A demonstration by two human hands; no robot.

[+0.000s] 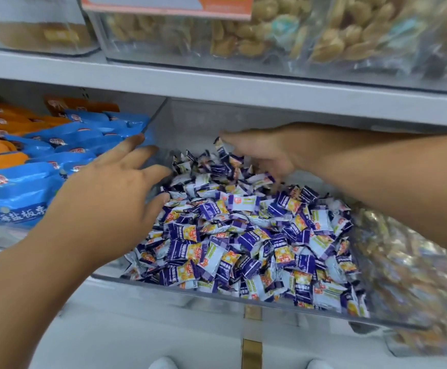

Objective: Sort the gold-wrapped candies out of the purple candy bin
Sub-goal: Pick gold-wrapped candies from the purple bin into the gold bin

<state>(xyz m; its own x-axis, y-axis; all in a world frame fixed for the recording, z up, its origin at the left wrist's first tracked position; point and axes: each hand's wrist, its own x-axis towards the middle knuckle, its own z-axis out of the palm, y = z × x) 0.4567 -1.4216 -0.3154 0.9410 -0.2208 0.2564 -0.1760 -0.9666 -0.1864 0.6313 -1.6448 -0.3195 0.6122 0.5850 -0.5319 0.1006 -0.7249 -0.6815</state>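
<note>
A: While both hands are in the purple candy bin (243,298), where's the gold? Can't spot any in the pile.

B: None showing on top, as far as I can tell. Purple-and-white candies (243,235) cover the whole surface. Gold-wrapped candies (416,275) fill the next bin, right of this one, seen thru the clear wall, blurry.

A: So any strays are buried?

B: Prob under the heap, if any are left. That's a guess.

A: Hands?

B: Left hand (105,193) at the bin's left wall, fingers spread and fairly straight, tips over the far-left candies, holding nothing. Right hand (267,153) reaches in from the right to the far end, palm down, fingers dipping into the pile.

A: Right grip got one?

B: Can't tell. Fingertips are motion-blurred and partly sunk among wrappers, so can't say if it pinches anything.

A: Which hand suits the drop-off?

B: Right, I'd say; the gold bin lies on its side, and its arm crosses above it. Left is well apart from it.

A: Anything else unclear?

B: The gold bin's near end is cut off at the frame edge. Blue packets (57,161) in the left bin sit partly behind the left hand.
</note>
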